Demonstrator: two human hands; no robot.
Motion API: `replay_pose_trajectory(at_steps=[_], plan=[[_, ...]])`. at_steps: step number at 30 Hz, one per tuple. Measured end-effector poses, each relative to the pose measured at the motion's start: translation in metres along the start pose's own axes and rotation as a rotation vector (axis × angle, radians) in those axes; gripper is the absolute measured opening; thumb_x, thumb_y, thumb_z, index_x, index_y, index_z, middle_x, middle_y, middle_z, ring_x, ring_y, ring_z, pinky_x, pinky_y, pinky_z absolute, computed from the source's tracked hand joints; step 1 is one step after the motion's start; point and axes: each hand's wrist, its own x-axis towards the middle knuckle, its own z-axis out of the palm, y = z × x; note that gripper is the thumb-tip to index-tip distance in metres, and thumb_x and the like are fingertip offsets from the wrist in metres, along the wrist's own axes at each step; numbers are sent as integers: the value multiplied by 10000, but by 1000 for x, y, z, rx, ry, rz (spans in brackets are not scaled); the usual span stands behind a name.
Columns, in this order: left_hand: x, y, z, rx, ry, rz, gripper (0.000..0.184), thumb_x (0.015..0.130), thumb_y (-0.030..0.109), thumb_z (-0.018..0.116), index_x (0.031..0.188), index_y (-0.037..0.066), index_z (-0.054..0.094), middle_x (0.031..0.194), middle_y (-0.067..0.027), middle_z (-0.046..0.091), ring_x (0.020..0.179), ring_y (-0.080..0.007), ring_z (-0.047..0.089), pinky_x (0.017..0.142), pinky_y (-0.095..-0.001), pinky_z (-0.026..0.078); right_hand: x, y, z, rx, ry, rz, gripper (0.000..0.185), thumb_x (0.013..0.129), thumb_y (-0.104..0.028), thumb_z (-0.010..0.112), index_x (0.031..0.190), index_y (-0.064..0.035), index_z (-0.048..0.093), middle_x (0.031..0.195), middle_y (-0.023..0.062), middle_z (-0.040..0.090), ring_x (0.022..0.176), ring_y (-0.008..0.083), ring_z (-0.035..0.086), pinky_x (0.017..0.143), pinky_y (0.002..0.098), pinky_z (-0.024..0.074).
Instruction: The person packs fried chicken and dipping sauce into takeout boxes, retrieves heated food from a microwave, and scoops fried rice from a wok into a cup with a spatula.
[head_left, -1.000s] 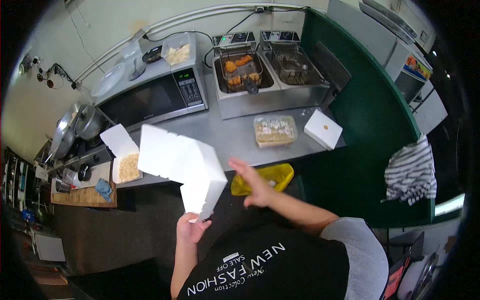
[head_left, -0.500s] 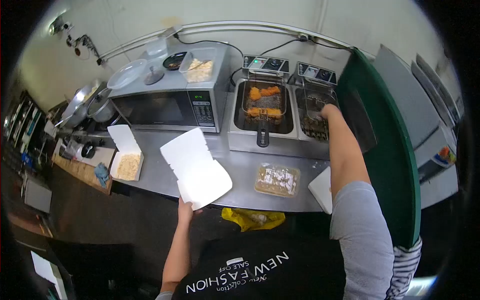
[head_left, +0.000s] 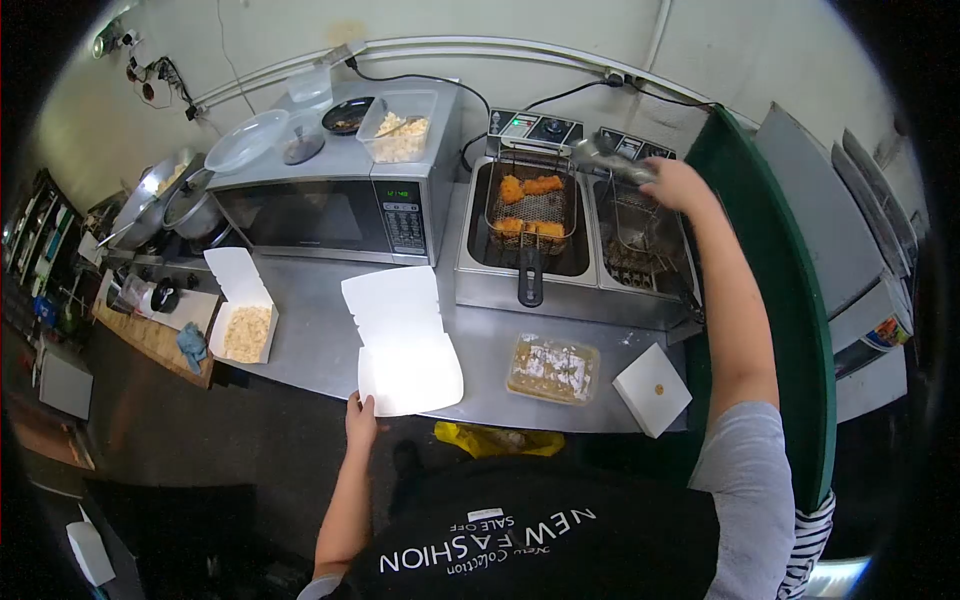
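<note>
My left hand point(head_left: 361, 420) pinches the near left edge of an open white takeaway box point(head_left: 410, 375), its lid folded back on the steel counter. My right hand point(head_left: 676, 186) is raised over the right fryer point(head_left: 655, 270), closed on what look like metal tongs point(head_left: 612, 162). Their tips point left, toward the back of the left fryer, and are blurred. A wire fry basket point(head_left: 530, 262) sits on the left fryer with several golden fried pieces point(head_left: 530, 228) in it. The second basket point(head_left: 635, 222) stands in the right fryer, below my right hand.
A microwave point(head_left: 310, 222) stands behind the box, carrying a tub of pale chunks point(head_left: 400, 130). Another white box with rice point(head_left: 247, 333) is at left. A clear container point(head_left: 553, 370) and a closed white box point(head_left: 652, 392) lie at right. A green panel point(head_left: 775, 290) borders the right side.
My right hand has risen out of the right fryer area, and the tongs now show in it. The open white box has turned and sits squarer on the counter, still held by my left hand.
</note>
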Motion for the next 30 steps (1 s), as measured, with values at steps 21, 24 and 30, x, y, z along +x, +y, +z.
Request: replay_pose_trajectory(at_steps=[21, 24, 30], plan=[[19, 24, -31, 79, -314, 58, 436, 948, 232, 595, 1304, 3, 487, 915, -35, 588, 694, -113, 554, 497, -264, 469, 46, -63, 60, 144, -227, -91, 500, 684, -187, 829, 1163, -142, 693, 1062, 128, 713, 991, 299, 671, 875, 408, 509], [39, 23, -30, 121, -388, 97, 436, 947, 207, 586, 1300, -24, 476, 868, -63, 593, 552, -119, 527, 447, -266, 433, 3, -53, 22, 409, -110, -88, 452, 742, -73, 757, 1186, -64, 670, 1015, 107, 714, 921, 196, 664, 865, 339, 503], [54, 37, -32, 88, -550, 17, 481, 916, 122, 550, 1365, 12, 419, 1006, -97, 606, 706, -145, 601, 494, -268, 514, -140, -160, -43, 578, -118, 33, 485, 727, 39, 712, 1205, -21, 655, 1069, 109, 700, 993, 181, 645, 912, 331, 482]])
